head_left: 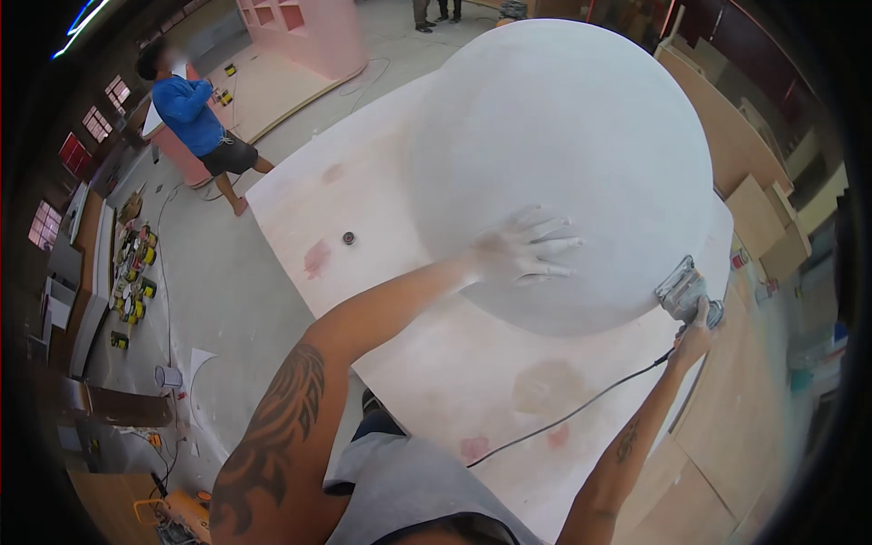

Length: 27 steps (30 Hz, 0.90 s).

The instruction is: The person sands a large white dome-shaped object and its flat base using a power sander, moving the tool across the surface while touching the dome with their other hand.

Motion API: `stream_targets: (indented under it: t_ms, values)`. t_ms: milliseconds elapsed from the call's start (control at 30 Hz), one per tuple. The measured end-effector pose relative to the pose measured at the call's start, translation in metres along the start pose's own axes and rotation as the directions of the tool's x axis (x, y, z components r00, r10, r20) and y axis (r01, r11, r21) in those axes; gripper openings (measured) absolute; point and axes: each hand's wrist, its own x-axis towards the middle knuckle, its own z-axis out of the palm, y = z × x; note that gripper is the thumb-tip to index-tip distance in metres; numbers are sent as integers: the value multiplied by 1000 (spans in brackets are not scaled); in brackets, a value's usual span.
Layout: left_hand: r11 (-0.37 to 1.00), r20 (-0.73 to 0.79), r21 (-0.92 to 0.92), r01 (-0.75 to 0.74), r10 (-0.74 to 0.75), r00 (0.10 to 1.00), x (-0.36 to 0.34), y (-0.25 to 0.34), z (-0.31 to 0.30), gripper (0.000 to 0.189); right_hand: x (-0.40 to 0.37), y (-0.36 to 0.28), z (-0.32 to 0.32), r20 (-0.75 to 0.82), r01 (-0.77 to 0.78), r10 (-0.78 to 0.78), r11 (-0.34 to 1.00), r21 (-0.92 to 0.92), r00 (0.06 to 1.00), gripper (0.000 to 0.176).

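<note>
A large, smooth, pale grey sphere (563,136) rests on a white board (409,354) marked with pinkish patches. My left hand (527,247) lies on the sphere's near side, fingers spread and coated in white dust. At the sphere's lower right edge, my right hand (696,338) grips a power sander (688,292), its flat pad turned toward the surface. From the sander a black cord (581,407) runs back across the board toward my body. A small dark round object (349,238) sits on the board, left of the sphere.
A person in a blue top (189,113) stands at the upper left beside a pink structure (309,41). Several cans (136,272) crowd the floor at left. Wooden panels (758,222) lean at the right. A white bucket (168,376) stands at lower left.
</note>
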Motion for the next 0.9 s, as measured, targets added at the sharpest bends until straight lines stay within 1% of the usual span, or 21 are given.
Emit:
stream_targets:
  t_ms: [33,100,167,200,233,267,300,367,400,433,467,500,567,600,633,667,700,767,800,867,900]
  values:
    - [1000,-77,13,3,-2,997,1,0,3,52,-7,-8,1,0,-14,14,999,-35,1000,60]
    - [1000,-118,23,10,-7,993,8,-1,3,51,-25,-29,4,-19,-30,28,997,-72,999,60]
    - [1000,-154,15,5,-3,988,19,-1,-4,50,-46,-55,2,-4,20,-20,987,-161,1000,59]
    - [1000,-184,10,22,-20,983,25,-2,-10,48,-51,-46,5,-15,149,-152,981,-124,988,59]
    - [999,-212,-9,34,-35,977,29,-2,-12,47,-74,-72,8,21,185,-184,982,-44,983,60]
    - [999,-256,-11,31,-33,966,32,-3,-10,44,-87,-74,10,17,290,-290,953,-89,957,60]
    - [999,-300,-15,31,-34,953,34,-5,-6,42,-102,-80,13,39,299,-296,950,-88,954,59]
    - [995,-386,-87,37,-68,920,33,-5,-13,39,-141,-98,21,60,406,-402,891,-204,914,59]
    - [993,-392,-114,7,-52,918,32,-4,-12,39,-158,-105,27,60,429,-426,880,-204,903,59]
    - [988,-439,-112,109,-148,886,30,-4,-14,43,-171,-106,33,48,477,-479,849,-226,876,60]
    - [970,-481,-114,216,-244,842,30,-2,-15,47,-185,-106,39,31,471,-479,847,-245,877,60]
    - [971,-484,-129,199,-237,842,30,-1,-14,47,-198,-107,44,64,500,-501,827,-257,863,60]
    - [899,-572,-278,337,-437,694,31,-1,-12,49,-214,-110,48,84,530,-529,800,-281,844,60]
    - [902,-578,-290,321,-432,693,32,-3,-15,49,-220,-112,50,142,556,-539,780,-286,830,61]
    - [898,-512,-205,390,-438,739,31,-3,-18,53,-225,-114,51,202,579,-543,762,-291,815,61]
    - [886,-443,-114,450,-451,775,29,-4,-20,56,-224,-114,52,194,580,-548,754,-307,814,61]
    - [887,-445,-130,442,-451,774,25,-11,-27,56,-217,-112,52,141,572,-559,757,-314,817,61]
    - [959,-198,-85,271,-283,939,11,-40,-53,59,-203,-116,48,34,520,-539,792,-319,842,60]
    - [961,-200,-99,260,-275,941,9,-58,-63,59,-193,-115,48,26,516,-540,789,-334,841,60]
    - [975,-205,-56,214,-222,953,12,-87,-76,62,-178,-111,44,-101,367,-416,874,-319,904,60]
    - [976,-204,-72,204,-215,955,20,-93,-77,62,-178,-113,44,-109,360,-415,871,-334,903,60]
